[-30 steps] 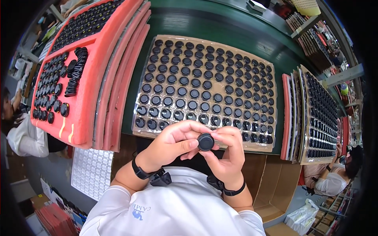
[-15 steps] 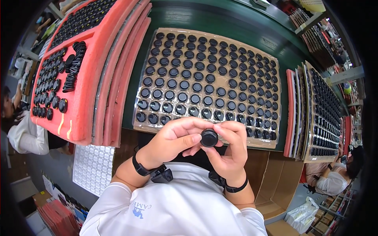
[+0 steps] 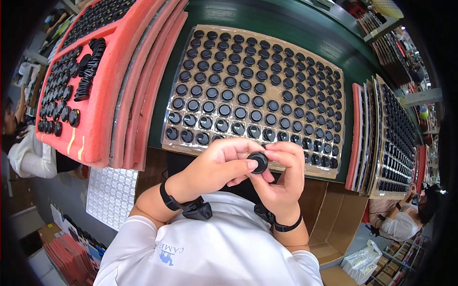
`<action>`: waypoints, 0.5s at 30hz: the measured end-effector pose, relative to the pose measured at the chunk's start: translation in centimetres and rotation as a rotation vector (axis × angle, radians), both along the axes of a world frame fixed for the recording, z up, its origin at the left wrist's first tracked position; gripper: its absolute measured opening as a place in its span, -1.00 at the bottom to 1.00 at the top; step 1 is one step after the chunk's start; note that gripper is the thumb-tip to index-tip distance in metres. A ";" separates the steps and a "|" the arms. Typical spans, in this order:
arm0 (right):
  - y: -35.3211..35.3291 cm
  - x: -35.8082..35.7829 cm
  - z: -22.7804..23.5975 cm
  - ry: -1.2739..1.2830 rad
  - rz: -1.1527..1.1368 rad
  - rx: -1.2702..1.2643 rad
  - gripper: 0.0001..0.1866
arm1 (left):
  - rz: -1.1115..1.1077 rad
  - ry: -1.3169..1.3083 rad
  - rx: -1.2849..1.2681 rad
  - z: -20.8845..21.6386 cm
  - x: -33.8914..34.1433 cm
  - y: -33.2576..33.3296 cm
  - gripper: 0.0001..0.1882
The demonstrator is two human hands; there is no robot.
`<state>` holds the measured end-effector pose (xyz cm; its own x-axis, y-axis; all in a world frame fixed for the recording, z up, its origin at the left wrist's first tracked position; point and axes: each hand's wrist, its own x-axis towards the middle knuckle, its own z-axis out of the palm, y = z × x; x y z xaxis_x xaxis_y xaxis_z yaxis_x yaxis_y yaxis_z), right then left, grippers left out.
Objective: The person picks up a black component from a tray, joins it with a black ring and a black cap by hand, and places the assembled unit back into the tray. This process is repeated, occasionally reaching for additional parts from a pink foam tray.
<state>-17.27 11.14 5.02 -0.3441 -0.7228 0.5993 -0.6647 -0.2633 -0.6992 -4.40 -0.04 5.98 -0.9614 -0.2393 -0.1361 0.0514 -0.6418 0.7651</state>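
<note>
My left hand (image 3: 220,164) and my right hand (image 3: 282,176) hold one round black cap-like part (image 3: 258,163) between them, in front of my chest. The left thumb presses on its edge, with the left fingers behind it. From the other side, the right thumb and forefinger pinch it. Its smooth dark face shows; its underside is hidden. Just beyond my hands lies a clear plastic tray (image 3: 274,92) on brown board, filled with rows of similar black parts. One pocket near its middle holds no part.
At the left stands a stack of pink foam trays (image 3: 98,151) with black parts and a pile of black rings (image 3: 85,86). More filled trays (image 3: 396,138) lean at the right. A cardboard box (image 3: 334,219) sits below the green table (image 3: 296,21). Other people are at both sides.
The cap-like part has turned slightly between my fingers and shifted a little to the right and up. The right fingers have moved a little. The whole view has shifted slightly.
</note>
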 end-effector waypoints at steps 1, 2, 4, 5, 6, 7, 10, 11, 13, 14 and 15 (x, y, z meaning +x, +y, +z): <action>0.0 0.0 0.0 0.004 -0.002 -0.002 -0.50 | 0.002 -0.001 0.002 0.1 0.0 0.0 -0.76; 0.0 0.0 -0.1 0.008 -0.006 -0.003 -0.50 | 0.000 -0.016 -0.003 0.2 0.0 0.0 -0.77; 0.0 0.0 -0.1 0.012 -0.009 -0.004 -0.50 | -0.006 -0.044 -0.015 0.4 -0.1 0.0 -0.78; 0.0 0.0 -0.2 0.019 -0.012 -0.002 -0.50 | -0.005 -0.044 -0.014 0.5 -0.1 0.0 -0.78; 0.0 0.0 -0.2 0.026 -0.015 0.000 -0.50 | 0.000 -0.057 -0.021 0.6 -0.1 0.1 -0.77; 0.1 0.0 -0.2 0.032 -0.017 0.001 -0.50 | 0.006 -0.070 -0.028 0.7 -0.1 0.1 -0.76; 0.1 0.0 -0.2 0.042 -0.019 0.007 -0.50 | 0.013 -0.083 -0.032 0.5 -0.2 0.2 -0.75; 0.1 0.0 -0.2 0.047 -0.021 0.009 -0.51 | 0.014 -0.080 -0.030 0.4 -0.2 0.2 -0.75; 0.1 0.0 -0.2 0.049 -0.021 0.009 -0.51 | 0.013 -0.077 -0.026 0.3 -0.2 0.3 -0.75; 0.1 0.0 -0.2 0.052 -0.022 0.008 -0.51 | 0.012 -0.072 -0.026 0.3 -0.2 0.3 -0.75; 0.1 0.0 -0.2 0.055 -0.022 0.007 -0.51 | 0.011 -0.068 -0.025 0.3 -0.2 0.3 -0.75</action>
<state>-17.30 11.21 4.84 -0.3271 -0.7193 0.6129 -0.7076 -0.2434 -0.6634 -4.63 0.21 6.26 -0.9475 -0.2538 -0.1945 0.0059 -0.6219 0.7831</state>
